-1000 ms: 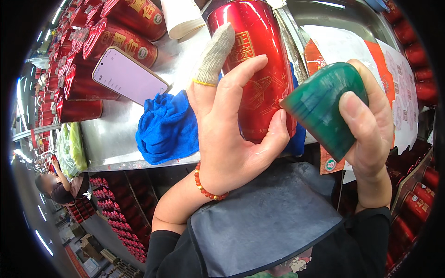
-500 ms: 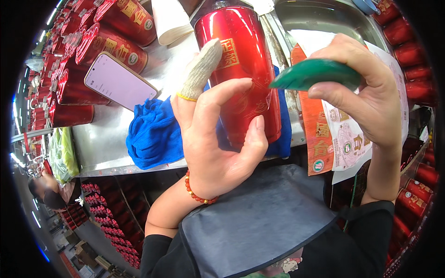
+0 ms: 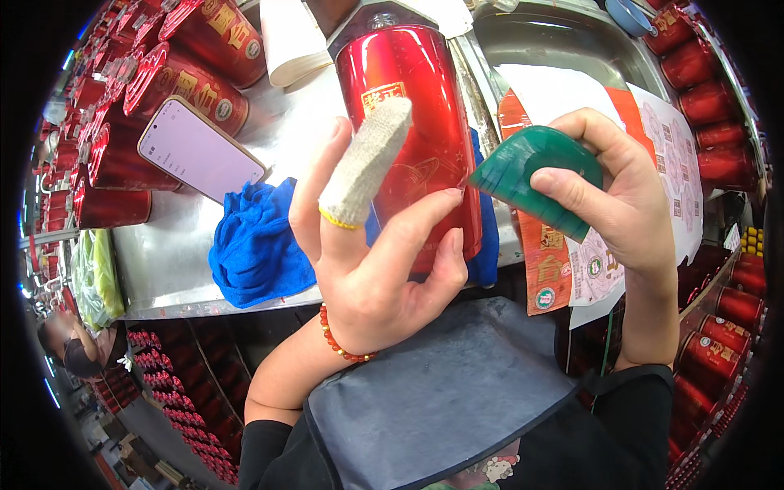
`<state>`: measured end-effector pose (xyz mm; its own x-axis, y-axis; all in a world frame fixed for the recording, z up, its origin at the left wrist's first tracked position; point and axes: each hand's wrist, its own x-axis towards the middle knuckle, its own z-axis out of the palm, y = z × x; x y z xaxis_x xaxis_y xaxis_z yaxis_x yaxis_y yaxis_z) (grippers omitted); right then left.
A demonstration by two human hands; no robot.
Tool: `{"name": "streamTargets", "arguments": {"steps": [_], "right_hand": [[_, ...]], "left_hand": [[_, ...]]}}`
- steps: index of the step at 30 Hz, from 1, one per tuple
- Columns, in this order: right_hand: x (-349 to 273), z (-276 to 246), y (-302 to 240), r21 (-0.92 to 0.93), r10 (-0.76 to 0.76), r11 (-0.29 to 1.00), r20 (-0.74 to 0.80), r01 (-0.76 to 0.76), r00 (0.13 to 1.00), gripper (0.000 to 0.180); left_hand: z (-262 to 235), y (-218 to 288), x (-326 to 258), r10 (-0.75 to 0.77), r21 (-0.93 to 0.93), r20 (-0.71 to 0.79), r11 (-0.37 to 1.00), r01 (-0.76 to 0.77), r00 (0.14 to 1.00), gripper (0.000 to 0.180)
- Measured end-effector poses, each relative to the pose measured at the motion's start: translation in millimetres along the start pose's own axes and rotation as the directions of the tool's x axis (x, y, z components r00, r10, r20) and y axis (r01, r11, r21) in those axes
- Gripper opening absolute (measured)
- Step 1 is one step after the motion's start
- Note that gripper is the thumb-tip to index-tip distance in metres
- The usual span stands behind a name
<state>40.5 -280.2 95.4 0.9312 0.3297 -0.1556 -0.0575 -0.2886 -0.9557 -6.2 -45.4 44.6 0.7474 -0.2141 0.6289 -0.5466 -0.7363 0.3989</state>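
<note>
A glossy red bottle lies on the metal table with its neck pointing away from me, gold decoration on its side. My left hand is over it, fingers spread. A knitted cover is on one finger. The index fingertip and thumb are apart near the bottle's right edge; whether they touch it I cannot tell. To its right, my right hand pinches a green, rounded scraper between thumb and fingers, its pointed corner close to the bottle. A blue cloth lies bunched beside my left hand, with more blue cloth under the bottle.
A phone with a lit screen lies left on the table, before several red canisters. Printed sheets overhang the right edge by a metal basin. Red canisters line the far right. Another person is at far left.
The green scraper has turned so its broad face shows, and my right hand has shifted slightly left and down. My left hand's fingers have spread wider. The whole view has shifted a little.
</note>
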Motion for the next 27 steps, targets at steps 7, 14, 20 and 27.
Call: {"name": "streamTargets", "arguments": {"steps": [7,14,20,27], "right_hand": [[1.1,6.4,11.6,0.030,-0.106,0.994,-0.045,0.108,0.993,0.016],[0.7,8.5,14.0,0.121,-0.040,0.992,-0.022,0.042,0.999,0.016],[-5.0,8.4,19.2,0.227,0.030,0.974,-0.032,-0.022,0.999,0.017],[-15.5,11.3,24.1,0.242,0.034,0.970,-0.182,0.011,0.983,0.018]], "left_hand": [[1.1,2.3,-0.5,0.010,0.029,-0.020,1.000,-0.009,1.000,0.030],[2.2,2.3,-1.1,0.001,0.022,-0.023,1.000,-0.001,1.000,0.032],[3.8,3.3,-5.1,0.008,-0.044,0.030,0.999,-0.007,1.000,0.039],[-0.7,-1.4,-7.7,0.049,-0.062,-0.012,0.997,-0.049,0.999,0.036]]}}
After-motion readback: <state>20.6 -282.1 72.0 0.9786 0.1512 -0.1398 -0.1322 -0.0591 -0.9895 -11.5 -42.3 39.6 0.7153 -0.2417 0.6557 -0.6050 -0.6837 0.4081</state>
